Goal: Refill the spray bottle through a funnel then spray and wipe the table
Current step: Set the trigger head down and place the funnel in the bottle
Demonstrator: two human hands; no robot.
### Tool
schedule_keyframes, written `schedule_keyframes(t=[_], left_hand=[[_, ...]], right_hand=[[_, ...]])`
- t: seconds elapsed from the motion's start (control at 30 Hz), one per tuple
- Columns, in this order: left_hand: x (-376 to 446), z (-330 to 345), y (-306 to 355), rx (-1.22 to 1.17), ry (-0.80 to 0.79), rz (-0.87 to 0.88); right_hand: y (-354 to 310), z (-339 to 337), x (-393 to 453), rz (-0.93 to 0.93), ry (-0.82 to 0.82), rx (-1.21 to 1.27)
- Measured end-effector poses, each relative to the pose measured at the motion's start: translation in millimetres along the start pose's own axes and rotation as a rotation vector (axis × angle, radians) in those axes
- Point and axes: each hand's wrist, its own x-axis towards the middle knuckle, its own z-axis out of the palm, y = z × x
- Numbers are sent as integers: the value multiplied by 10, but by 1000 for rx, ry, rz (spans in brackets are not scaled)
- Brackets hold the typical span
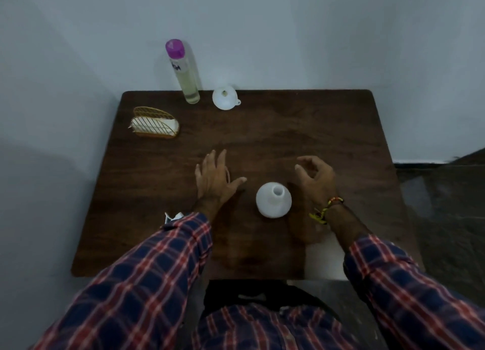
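While white spray bottle (pixel 273 200) stands uncapped on surface (pixel 328 129), left hand (pixel 216 181) beside it, fingers released; right hand (pixel 316 177) fingers loosely curled, grasping nothing.

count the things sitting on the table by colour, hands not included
White: 2, the open spray bottle and the funnel
Clear with a purple cap: 1, the tall refill bottle
Gold: 1, the wire napkin holder with white napkins in it
Total: 4
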Motion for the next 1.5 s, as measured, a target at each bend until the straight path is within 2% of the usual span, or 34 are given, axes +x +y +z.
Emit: schedule_keyframes(t=[0.13, 0.27, 0.37, 0.43, 0.5, 0.67, 0.9, 1.03, 1.13, 1.3, 1.5], left_hand=[[481, -39, -216, -262, -14, -254], [741, 120, -477, 7, -229, -182], [765, 289, -541, 137, -226, -148], [797, 328, -545, 163, -196, -151], [815, 354, -562, 156, -230, -167], [845, 414, -614, 167, -258, -168], [888, 347, -634, 122, -339, -143], [890, 312, -647, 107, -343, -141], [889, 305, -640, 99, -352, -144], [898, 229, -603, 78, -401, -150], [905, 165, -599, 58, -423, -170]], right_hand=[[-165, 64, 459, -55, -78, -38], [-395, 315, 964, -103, -162, -98], [-574, 633, 1351, -139, -217, -136], [-685, 880, 1598, -151, -229, -148], [-772, 1139, 1793, -134, -228, -132], [-945, 1722, 2223, -28, -183, -129], [-1055, 2147, 2601, -32, -129, -242], [-1105, 2064, 2582, -29, -47, -247], [-1121, 1725, 2376, -12, -39, -205], [-948, 1134, 1650, 34, -76, -162], [-762, 714, 838, 126, -12, -30]])
